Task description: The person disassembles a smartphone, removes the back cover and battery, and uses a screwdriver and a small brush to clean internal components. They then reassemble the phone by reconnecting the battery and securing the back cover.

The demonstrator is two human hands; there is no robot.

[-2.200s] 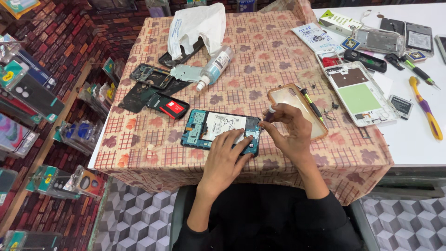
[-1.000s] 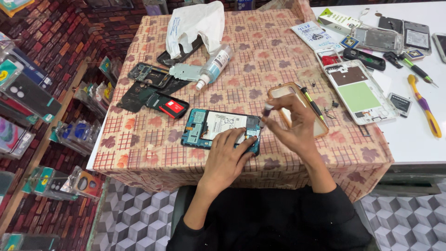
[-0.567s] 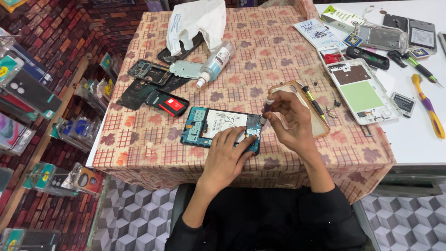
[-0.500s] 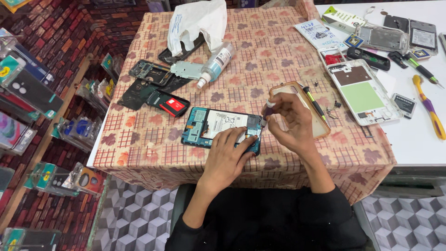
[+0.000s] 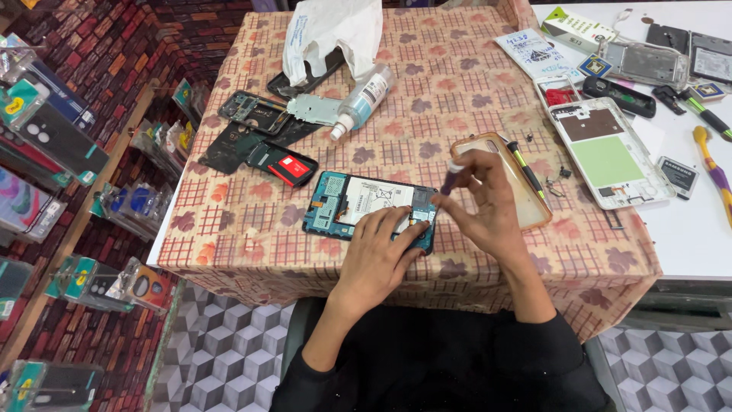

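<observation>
An opened phone (image 5: 358, 202) with a teal frame and white battery lies face down on the patterned tablecloth (image 5: 457, 99). My left hand (image 5: 379, 252) rests flat on its near right corner, pinning it down. My right hand (image 5: 488, 206) grips a small dark screwdriver (image 5: 448, 181), upright, its tip over the phone's right end. Behind that hand lies a clear amber phone case (image 5: 526, 187).
Dark phone parts (image 5: 263, 141), a red-labelled piece (image 5: 290, 164), a small bottle (image 5: 358, 103) and a white plastic bag (image 5: 332, 30) lie at the back left. A white phone shell (image 5: 606, 152), batteries and tools cover the white counter (image 5: 698, 229) on the right. Shelves of phone cases stand left.
My right hand lifted from the phone's right end toward the amber case, then came back down with the screwdriver over the phone. My left hand stayed on the phone.
</observation>
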